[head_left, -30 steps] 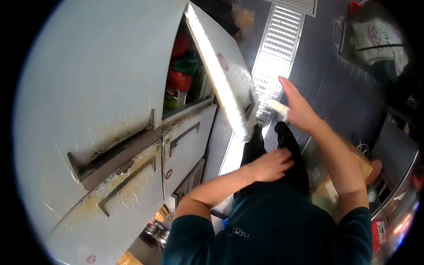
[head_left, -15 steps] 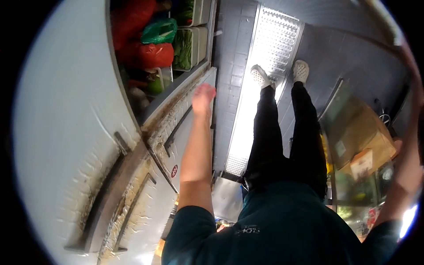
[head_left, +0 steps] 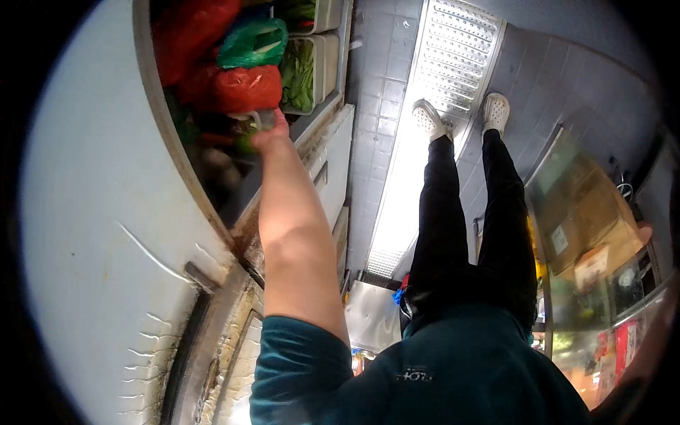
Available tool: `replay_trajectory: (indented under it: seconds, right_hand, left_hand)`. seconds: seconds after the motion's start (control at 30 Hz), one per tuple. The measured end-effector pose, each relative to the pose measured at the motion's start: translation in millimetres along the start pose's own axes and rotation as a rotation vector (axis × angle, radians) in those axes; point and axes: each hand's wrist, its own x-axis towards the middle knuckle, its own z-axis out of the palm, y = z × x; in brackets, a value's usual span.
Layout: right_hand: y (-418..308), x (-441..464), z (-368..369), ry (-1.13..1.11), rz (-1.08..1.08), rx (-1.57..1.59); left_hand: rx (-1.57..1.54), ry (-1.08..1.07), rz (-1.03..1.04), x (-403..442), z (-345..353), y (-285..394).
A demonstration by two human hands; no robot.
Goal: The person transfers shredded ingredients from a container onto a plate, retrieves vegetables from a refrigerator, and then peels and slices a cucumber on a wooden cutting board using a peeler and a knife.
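while standing beside a white-fronted cabinet with one compartment open, reaches with the left hand over the front ledge and in among the stored food. brings the fingers to a small pale container, just inside the compartment and right below a red plastic bag in the view; cannot tell whether closed on the rim or merely touching it. beside the wrist, shows something green, mostly hidden. just past the red plastic bag, shows a green plastic bag, with a larger red bag to the left of it. on the right side of the compartment, shows pale tubs of leafy greens.

extends the right arm, blurred, beyond the lower right of the view, with the right hand out of sight; cannot tell its state.

wears black trousers and white clogs, setting the left foot on a perforated metal strip and the right on grey tiles just beside it. has a brown cardboard box to the right of the legs.
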Motion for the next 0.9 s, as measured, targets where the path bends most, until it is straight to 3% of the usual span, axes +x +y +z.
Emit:
replay_trajectory:
  seconds: [0.13, 0.2, 0.37, 0.6, 0.9]
  right_hand:
    - [-3, 5, -9, 0.000, -0.004, -0.016]
    - [-6, 7, -13, -0.004, -0.006, -0.023]
    - [-16, 14, -29, 0.011, -0.017, -0.042]
    - [-28, 19, -46, 0.037, -0.037, -0.038]
    - [-1, 27, -35, -0.001, -0.050, -0.089]
  left_hand:
    - [-0.123, 0.388, -0.197, -5, 32, 18]
    - [-0.158, 0.423, -0.216, -28, 37, 27]
    - [-0.172, 0.176, -0.157, -66, 30, 40]
    - [-0.217, 0.047, -0.102, -89, 24, 59]
    - [-0.384, -0.091, -0.170, -89, 97, 39]
